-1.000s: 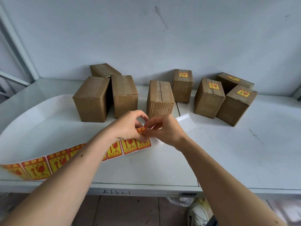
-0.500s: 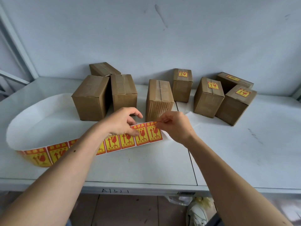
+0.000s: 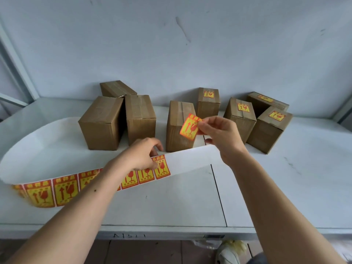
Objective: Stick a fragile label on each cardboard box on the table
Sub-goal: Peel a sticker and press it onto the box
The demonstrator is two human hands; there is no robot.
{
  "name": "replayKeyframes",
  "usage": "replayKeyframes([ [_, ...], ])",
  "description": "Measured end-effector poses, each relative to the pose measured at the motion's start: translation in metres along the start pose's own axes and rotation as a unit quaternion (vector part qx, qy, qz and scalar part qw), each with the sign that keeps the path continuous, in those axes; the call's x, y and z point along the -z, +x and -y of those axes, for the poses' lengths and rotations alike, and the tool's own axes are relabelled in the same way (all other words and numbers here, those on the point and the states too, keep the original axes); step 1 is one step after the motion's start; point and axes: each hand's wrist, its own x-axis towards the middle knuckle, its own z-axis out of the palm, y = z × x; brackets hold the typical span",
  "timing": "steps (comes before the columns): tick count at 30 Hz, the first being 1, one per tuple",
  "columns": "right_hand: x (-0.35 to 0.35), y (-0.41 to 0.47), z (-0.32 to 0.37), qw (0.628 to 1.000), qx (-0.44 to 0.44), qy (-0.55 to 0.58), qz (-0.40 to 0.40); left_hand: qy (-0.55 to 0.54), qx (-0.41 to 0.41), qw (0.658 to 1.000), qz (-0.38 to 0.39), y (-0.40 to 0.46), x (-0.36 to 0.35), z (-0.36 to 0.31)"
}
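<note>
Several brown cardboard boxes stand along the back of the white table (image 3: 266,187). Those on the right, such as the rightmost box (image 3: 268,130), carry red-and-yellow fragile labels on top. The middle box (image 3: 179,124) and the left boxes (image 3: 102,122) show bare tops. My right hand (image 3: 219,136) pinches a peeled fragile label (image 3: 189,128), held in the air in front of the middle box. My left hand (image 3: 142,155) presses on the label strip (image 3: 62,189), a white backing with a row of labels that curves off to the left.
A pale wall rises right behind the boxes. A metal frame post (image 3: 17,67) stands at the left. The table's front edge runs below my forearms, with the floor and a shoe (image 3: 228,252) beneath it.
My right hand has peeled one label off the end of the strip and lifted it up toward the middle box. My left hand stayed on the strip, holding it down.
</note>
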Motion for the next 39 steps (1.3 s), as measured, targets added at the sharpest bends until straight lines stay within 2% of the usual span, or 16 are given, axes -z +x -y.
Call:
replayKeyframes([
  [2,0.003,0.016,0.010,1.000,0.001,-0.002,-0.023,0.007,-0.024,0.999,-0.044,0.003,0.001,-0.003],
  [4,0.003,0.036,0.018,0.999,-0.008,-0.018,-0.032,-0.021,-0.058,0.989,-0.134,0.008,0.002,-0.010],
  [7,-0.001,0.068,0.024,0.996,-0.045,-0.077,-0.018,-0.056,-0.103,0.956,-0.268,0.017,0.001,-0.025],
  [10,-0.006,0.095,0.025,0.992,-0.097,-0.075,-0.012,0.014,-0.167,0.935,-0.311,0.030,-0.003,-0.034],
  [12,-0.009,0.107,0.024,0.990,-0.108,-0.094,-0.015,0.046,-0.198,0.926,-0.319,0.037,-0.005,-0.035],
  [18,-0.020,0.118,0.017,0.985,-0.104,-0.141,-0.001,-0.006,-0.186,0.935,-0.302,0.044,-0.011,-0.035],
  [32,-0.029,0.118,0.022,0.960,-0.035,-0.277,0.006,-0.009,-0.186,0.930,-0.316,0.043,-0.013,-0.036],
  [39,-0.035,0.119,0.023,0.936,0.007,-0.352,-0.013,0.008,-0.190,0.928,-0.321,0.042,-0.012,-0.038],
])
